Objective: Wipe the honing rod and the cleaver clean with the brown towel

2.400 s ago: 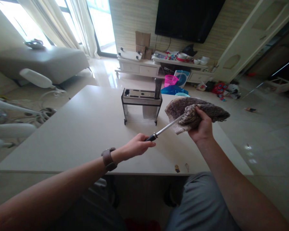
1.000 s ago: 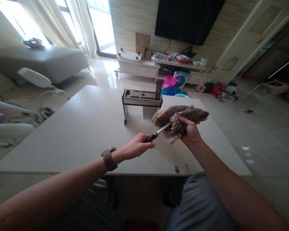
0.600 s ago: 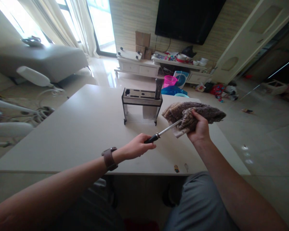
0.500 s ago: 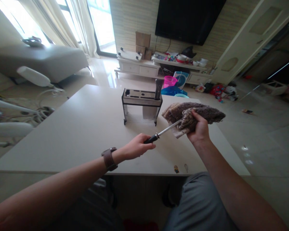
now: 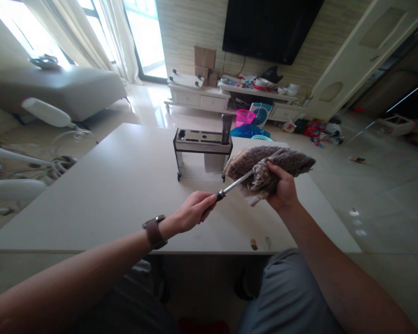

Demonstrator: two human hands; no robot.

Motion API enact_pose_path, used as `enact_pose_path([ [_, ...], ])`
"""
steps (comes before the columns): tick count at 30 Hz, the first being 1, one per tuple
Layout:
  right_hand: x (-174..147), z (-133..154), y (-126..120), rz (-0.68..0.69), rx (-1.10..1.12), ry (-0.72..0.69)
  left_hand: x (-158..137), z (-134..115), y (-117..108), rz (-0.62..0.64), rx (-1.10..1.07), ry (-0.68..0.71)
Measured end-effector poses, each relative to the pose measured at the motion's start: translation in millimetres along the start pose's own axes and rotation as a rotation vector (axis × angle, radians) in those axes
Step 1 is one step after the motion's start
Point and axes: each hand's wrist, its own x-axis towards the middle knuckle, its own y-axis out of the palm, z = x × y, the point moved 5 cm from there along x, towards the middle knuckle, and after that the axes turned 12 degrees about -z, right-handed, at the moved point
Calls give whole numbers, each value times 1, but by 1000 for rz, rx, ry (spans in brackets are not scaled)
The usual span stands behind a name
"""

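Observation:
My left hand (image 5: pixel 195 211) is closed around the black handle of a honing steel (image 5: pixel 237 183), whose pale metal rod points up and to the right. A fold of a shaggy brown cloth (image 5: pixel 256 157) wraps the rod's far part, which is mostly hidden. My right hand (image 5: pixel 284 188) grips this cloth from the right, thumb on top, pressing the fold against the rod. Both are held above the white table. Behind them stands a knife block (image 5: pixel 204 144) with slots in its top; a dark-handled knife (image 5: pixel 225 130) sits upright in its right end, its wide blade showing below.
Two small stickers, one a yellow figure (image 5: pixel 253 244), lie at the near edge of the white table (image 5: pixel 125 199). White chairs (image 5: pixel 48 113) stand at the left. Beyond the table are a pink basket (image 5: pixel 244 118) and a low cabinet (image 5: pixel 212 102).
The cloth and right hand have shifted slightly left. My left hand has turned a little on the handle, covering more of it, and the cloth sits further along the rod's outer part.

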Motion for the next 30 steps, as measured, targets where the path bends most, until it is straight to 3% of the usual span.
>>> enact_pose_path([
  [4, -15, -18, 5, -12, -44, 106, 1, 2, -3, -18, -4, 29],
  [11, -44, -48, 16, 85, -117, 201, 2, 1, -4, -33, 25, 78],
  [30, -50, -48, 18, 75, -139, 231, 1, -3, 0, -30, 13, 89],
])
